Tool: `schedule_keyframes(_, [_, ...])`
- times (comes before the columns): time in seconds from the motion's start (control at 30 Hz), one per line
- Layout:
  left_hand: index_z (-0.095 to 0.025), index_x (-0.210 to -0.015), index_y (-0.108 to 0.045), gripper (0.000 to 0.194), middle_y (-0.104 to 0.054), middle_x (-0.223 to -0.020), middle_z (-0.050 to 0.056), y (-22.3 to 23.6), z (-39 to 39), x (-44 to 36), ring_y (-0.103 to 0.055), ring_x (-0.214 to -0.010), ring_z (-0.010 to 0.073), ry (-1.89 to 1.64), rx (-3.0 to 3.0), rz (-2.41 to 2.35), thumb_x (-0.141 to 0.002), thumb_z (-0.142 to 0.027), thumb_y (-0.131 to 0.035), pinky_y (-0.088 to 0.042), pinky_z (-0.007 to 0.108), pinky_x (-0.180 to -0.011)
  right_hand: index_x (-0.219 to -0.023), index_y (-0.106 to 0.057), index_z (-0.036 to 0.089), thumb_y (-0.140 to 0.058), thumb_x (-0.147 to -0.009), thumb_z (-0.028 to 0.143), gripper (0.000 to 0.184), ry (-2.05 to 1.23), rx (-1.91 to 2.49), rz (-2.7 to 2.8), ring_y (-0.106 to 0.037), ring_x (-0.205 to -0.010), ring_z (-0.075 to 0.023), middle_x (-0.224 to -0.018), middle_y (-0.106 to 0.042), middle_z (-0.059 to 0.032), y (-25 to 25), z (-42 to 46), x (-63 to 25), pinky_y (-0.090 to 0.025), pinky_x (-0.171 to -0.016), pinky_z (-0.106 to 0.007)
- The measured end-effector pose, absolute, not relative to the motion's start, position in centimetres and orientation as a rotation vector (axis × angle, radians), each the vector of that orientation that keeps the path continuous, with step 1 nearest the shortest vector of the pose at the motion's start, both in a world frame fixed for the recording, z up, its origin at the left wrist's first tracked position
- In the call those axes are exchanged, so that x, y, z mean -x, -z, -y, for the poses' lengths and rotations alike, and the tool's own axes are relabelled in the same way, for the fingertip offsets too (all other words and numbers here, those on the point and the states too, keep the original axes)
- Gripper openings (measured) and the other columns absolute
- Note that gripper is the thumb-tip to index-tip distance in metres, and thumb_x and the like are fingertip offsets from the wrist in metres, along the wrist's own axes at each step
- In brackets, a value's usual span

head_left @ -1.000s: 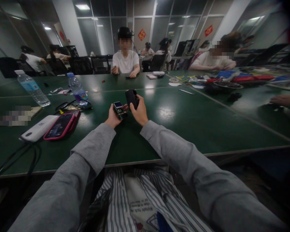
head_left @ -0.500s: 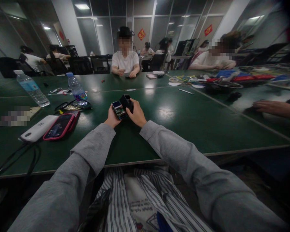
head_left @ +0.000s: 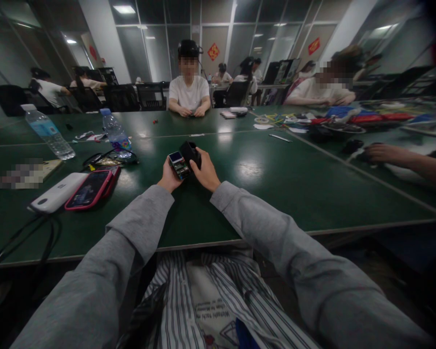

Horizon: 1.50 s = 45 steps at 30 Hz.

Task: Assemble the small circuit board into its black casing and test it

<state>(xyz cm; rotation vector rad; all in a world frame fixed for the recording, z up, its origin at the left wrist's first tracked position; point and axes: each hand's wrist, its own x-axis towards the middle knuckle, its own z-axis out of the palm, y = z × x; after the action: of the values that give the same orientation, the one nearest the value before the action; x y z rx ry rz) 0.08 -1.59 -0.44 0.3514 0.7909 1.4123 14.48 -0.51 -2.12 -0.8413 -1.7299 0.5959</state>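
Note:
Above the green table (head_left: 276, 194), my left hand (head_left: 170, 178) is closed around a small circuit board with a screen (head_left: 179, 166). Its little display faces up and green board with components shows below it. My right hand (head_left: 207, 170) grips a black plastic case part (head_left: 189, 152), thumb on the near side and fingers behind. The case part is tilted and sits right beside the board's right edge; whether the two touch or are joined I cannot tell. Parts of both pieces are hidden by my fingers.
To the left lie a pink-cased phone (head_left: 89, 190), a white device (head_left: 60, 191), black glasses (head_left: 111, 157) and two water bottles, one clear (head_left: 49, 132), one blue-capped (head_left: 115, 133). Cables and tools (head_left: 334, 116) crowd the back right. A co-worker's hand (head_left: 388, 154) rests at right; another person (head_left: 189, 94) sits opposite.
My hands and the two pieces stay nearly still, with the case part turned very slightly. At right, the co-worker's hand has shifted left. The person opposite has brought their hands closer together.

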Motion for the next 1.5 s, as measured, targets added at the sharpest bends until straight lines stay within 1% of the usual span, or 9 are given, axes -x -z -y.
schedule_keyframes(0.17, [-0.015,-0.104,-0.067,0.05,-0.068,-0.069,0.006,0.5,1.6,-0.1,-0.065,-0.064,0.0198,-1.396,-0.348,-0.808,-0.096,-0.055,-0.039,-0.055,0.033,-0.067,-0.136,-0.047,0.025,-0.053,-0.091,0.058,0.056,-0.622,0.806,1.64,-0.046,-0.133,-0.0279,-0.141,-0.051,-0.0125,1.8,0.6,-14.3,-0.031,-0.118,-0.049])
schedule_keyframes(0.33, [-0.014,-0.105,-0.067,0.05,-0.069,-0.073,0.007,0.3,1.8,-0.3,-0.069,-0.076,0.0225,-1.386,-0.32,-0.895,-0.095,-0.057,-0.041,-0.056,0.034,-0.074,-0.131,-0.051,0.025,-0.054,-0.089,0.062,0.056,-0.77,0.841,1.569,-0.059,-0.116,-0.0259,-0.125,-0.062,-0.0105,2.9,-0.2,-13.7,-0.045,-0.105,-0.047])
schedule_keyframes(0.43, [-0.014,-0.107,-0.067,0.051,-0.069,-0.074,0.008,0.3,1.7,-0.2,-0.069,-0.078,0.0229,-1.379,-0.317,-0.896,-0.096,-0.056,-0.041,-0.056,0.035,-0.076,-0.129,-0.052,0.024,-0.055,-0.089,0.062,0.056,-0.805,0.884,1.552,-0.062,-0.107,-0.0251,-0.116,-0.065,-0.0095,3.3,-0.5,-13.7,-0.049,-0.1,-0.046])
schedule_keyframes(0.8, [-0.014,-0.106,-0.067,0.049,-0.064,-0.067,0.006,0.0,1.9,-0.2,-0.068,-0.077,0.0236,-1.354,-0.339,-0.91,-0.096,-0.055,-0.042,-0.054,0.034,-0.074,-0.135,-0.049,0.024,-0.055,-0.092,0.048,0.05,-0.503,0.839,1.828,-0.054,-0.124,-0.0298,-0.133,-0.057,-0.0131,1.8,1.0,-14.0,-0.041,-0.11,-0.052])
schedule_keyframes(1.03, [-0.016,-0.117,-0.064,0.051,-0.07,-0.082,0.01,-0.2,1.8,0.0,-0.069,-0.084,0.0255,-1.376,-0.327,-0.887,-0.096,-0.056,-0.04,-0.054,0.037,-0.078,-0.134,-0.049,0.021,-0.059,-0.089,0.045,0.052,-0.563,0.82,1.86,-0.053,-0.126,-0.0302,-0.133,-0.055,-0.015,2.0,1.1,-13.8,-0.038,-0.112,-0.05])
schedule_keyframes(1.13, [-0.014,-0.117,-0.064,0.059,-0.071,-0.088,0.012,-1.0,2.3,-0.2,-0.069,-0.089,0.0269,-1.35,-0.349,-0.806,-0.097,-0.06,-0.033,-0.053,0.04,-0.083,-0.13,-0.05,0.022,-0.065,-0.084,0.04,0.052,-0.746,0.854,1.749,-0.054,-0.124,-0.0278,-0.13,-0.057,-0.013,2.6,0.9,-13.4,-0.037,-0.112,-0.048])
schedule_keyframes(1.2, [-0.012,-0.116,-0.064,0.064,-0.072,-0.09,0.014,-1.7,2.7,-0.4,-0.069,-0.092,0.028,-1.296,-0.406,-0.735,-0.096,-0.063,-0.031,-0.052,0.041,-0.086,-0.124,-0.053,0.023,-0.066,-0.083,0.038,0.045,-0.983,0.921,1.568,-0.059,-0.113,-0.0235,-0.118,-0.062,-0.0085,2.8,0.5,-13.2,-0.042,-0.107,-0.045])
schedule_keyframes(1.37, [-0.012,-0.111,-0.064,0.059,-0.071,-0.091,0.014,-2.5,3.1,-0.9,-0.067,-0.097,0.0279,-1.225,-0.579,-0.649,-0.094,-0.064,-0.04,-0.049,0.04,-0.09,-0.098,-0.059,0.025,-0.056,-0.092,0.038,0.014,-1.694,0.91,0.873,-0.063,-0.079,-0.0154,-0.085,-0.065,0.0006,2.0,-0.6,-14.0,-0.056,-0.073,-0.031])
schedule_keyframes(1.5, [-0.018,-0.108,-0.063,0.052,-0.07,-0.095,0.011,-2.3,3.2,-1.1,-0.065,-0.099,0.0267,-1.235,-0.666,-0.695,-0.09,-0.064,-0.05,-0.048,0.039,-0.089,-0.099,-0.061,0.022,-0.041,-0.099,0.039,0.026,-1.934,0.751,0.48,-0.06,-0.066,-0.0153,-0.077,-0.065,-0.0032,0.8,-0.7,-15.3,-0.054,-0.053,-0.025])
